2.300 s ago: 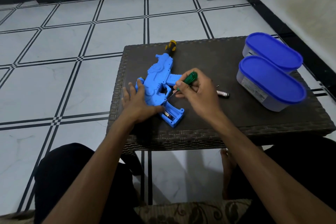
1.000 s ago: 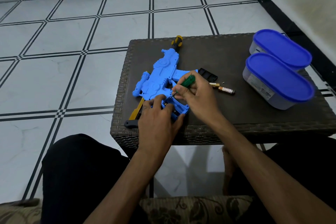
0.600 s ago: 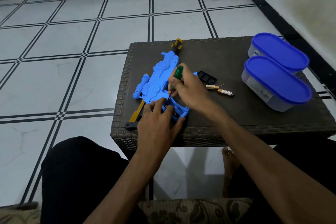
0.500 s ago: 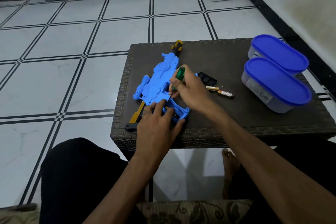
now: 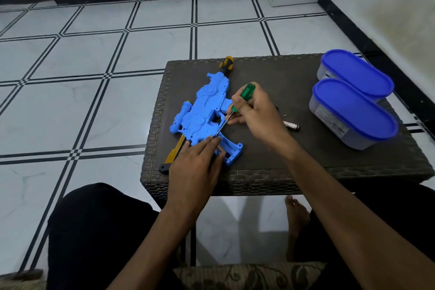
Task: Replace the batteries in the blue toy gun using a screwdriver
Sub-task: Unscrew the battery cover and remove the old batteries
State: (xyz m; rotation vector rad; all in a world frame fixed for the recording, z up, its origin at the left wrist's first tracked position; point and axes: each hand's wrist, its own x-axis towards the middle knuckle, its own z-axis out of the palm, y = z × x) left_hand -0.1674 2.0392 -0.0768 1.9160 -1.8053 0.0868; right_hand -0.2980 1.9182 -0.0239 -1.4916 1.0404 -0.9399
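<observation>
We pressed our left hand [image 5: 193, 167] flat on the blue toy gun [image 5: 202, 113] near the desk's [image 5: 270, 179] front edge, our right hand [image 5: 253, 110] pinching the green screwdriver [image 5: 240, 101]. The light, stiff plastic looked likely to slide unless pinned.

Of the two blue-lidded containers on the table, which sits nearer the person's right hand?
The nearer blue-lidded container, the one closer to the table's front edge; the other container sits behind it, farther from the right hand.

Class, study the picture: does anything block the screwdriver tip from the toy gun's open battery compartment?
Nothing visible does. The green screwdriver in the right hand reaches the compartment of the blue toy gun; the left hand lies beside it.
</observation>
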